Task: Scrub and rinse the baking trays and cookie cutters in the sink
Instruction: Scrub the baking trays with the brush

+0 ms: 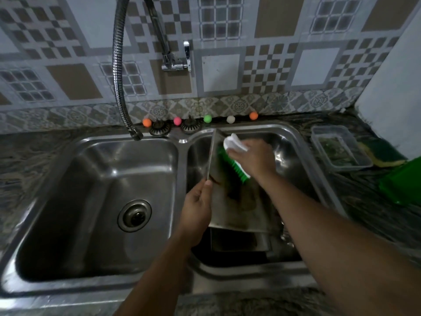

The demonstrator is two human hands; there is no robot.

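As the left hand (197, 202) pinches the stiff, wet rectangular metal baking tray (237, 201) by its rim, the right hand (252, 158) grips a green-bristled white scrubbing brush (232, 156); slippery, judged best held by edges

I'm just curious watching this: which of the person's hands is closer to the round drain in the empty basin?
Left. The left hand grips the baking tray's edge just right of the drain; the right hand holds the scrub brush farther off, over the other basin.

A rectangular, stained metal baking tray (237, 208) stands tilted on edge in the right basin of the stainless steel double sink (182, 142). A green-bristled scrub brush with a white handle (230, 156) lies against its inner face. Another metal tray (239, 241) lies beneath it.
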